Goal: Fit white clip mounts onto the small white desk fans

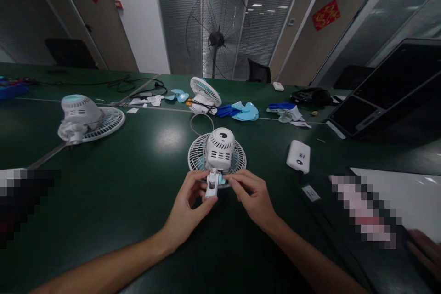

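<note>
A small white fan [221, 154] lies face down in front of me, its round grille [196, 151] flat on the table and its motor housing upward. My left hand [184, 213] grips the white mounting bracket [211, 184] at the near end of the housing, thumb below and fingers behind it. On the bracket's right side is a light blue knob [221, 178]. My right hand [257, 200] has its thumb and index finger pinched on this knob. The other fingers of that hand are curled.
Another white fan [81, 117] lies to the left, and a third fan [206, 94] at the back. Light blue fan blades [246, 111] and blue gloves [282, 108] lie there. Right are a white device [298, 156] on a cable and another person's hand [425, 248].
</note>
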Demonstrator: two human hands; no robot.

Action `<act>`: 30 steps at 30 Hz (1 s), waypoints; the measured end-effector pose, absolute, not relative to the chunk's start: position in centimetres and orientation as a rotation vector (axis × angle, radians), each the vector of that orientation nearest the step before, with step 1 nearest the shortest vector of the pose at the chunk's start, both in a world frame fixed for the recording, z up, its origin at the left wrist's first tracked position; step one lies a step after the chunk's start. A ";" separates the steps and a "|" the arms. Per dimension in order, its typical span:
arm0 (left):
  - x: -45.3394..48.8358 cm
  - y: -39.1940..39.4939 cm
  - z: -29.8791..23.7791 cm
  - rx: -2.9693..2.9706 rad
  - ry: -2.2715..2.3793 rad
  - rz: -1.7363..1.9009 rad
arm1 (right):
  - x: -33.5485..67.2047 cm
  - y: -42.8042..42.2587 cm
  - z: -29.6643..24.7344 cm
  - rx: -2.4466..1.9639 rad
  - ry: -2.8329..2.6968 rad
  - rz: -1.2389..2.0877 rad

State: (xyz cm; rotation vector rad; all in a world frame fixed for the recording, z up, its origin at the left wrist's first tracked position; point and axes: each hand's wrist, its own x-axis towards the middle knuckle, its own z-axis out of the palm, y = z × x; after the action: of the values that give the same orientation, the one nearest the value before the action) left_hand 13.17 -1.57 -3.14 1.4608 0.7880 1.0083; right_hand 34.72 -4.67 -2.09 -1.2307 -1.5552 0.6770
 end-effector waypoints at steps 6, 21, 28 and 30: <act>13.2 -1.5 -3.0 1.465 0.788 1.019 | 34.9 -4.4 -2.8 -1.286 -1.593 0.621; 13.1 -1.3 -3.5 1.459 0.767 1.009 | 34.6 -4.9 -1.9 -1.196 -1.578 0.616; 13.1 -1.4 -3.3 1.466 0.766 1.003 | 34.9 -4.5 -2.4 -1.239 -1.545 0.636; 13.1 -1.4 -3.3 1.463 0.762 1.007 | 34.9 -4.4 -2.5 -1.251 -1.539 0.647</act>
State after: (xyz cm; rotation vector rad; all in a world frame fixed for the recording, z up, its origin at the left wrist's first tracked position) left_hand 13.14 -1.38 -3.28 1.4635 0.7619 1.0066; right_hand 34.93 -4.43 -2.49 -1.2505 -1.5389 0.6469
